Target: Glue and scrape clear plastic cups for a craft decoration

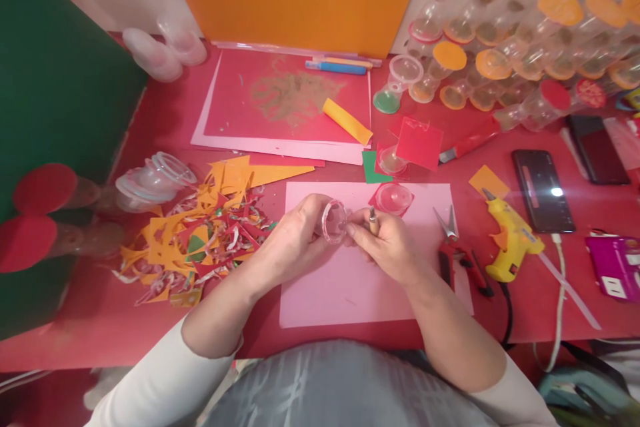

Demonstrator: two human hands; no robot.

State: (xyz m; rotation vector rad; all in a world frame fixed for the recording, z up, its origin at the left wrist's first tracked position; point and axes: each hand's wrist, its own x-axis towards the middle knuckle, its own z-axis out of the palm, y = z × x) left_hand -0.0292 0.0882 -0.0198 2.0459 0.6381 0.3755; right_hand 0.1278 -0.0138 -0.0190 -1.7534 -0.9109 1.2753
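My left hand (295, 240) is closed around a small clear plastic lid (334, 221), held on edge above a pink paper sheet (350, 287). My right hand (387, 243) pinches the lid's other side and also grips a slim tool with a metal tip (373, 220) that pokes up between the fingers. Just beyond the hands, another clear lid (394, 197) lies on a red paper piece.
A heap of orange, red and green paper scraps (200, 233) lies at the left. Red-handled scissors (453, 240) and a yellow glue gun (510, 240) sit to the right, with two phones (543, 190) beyond. Many clear bottles with coloured caps (525, 33) crowd the back right.
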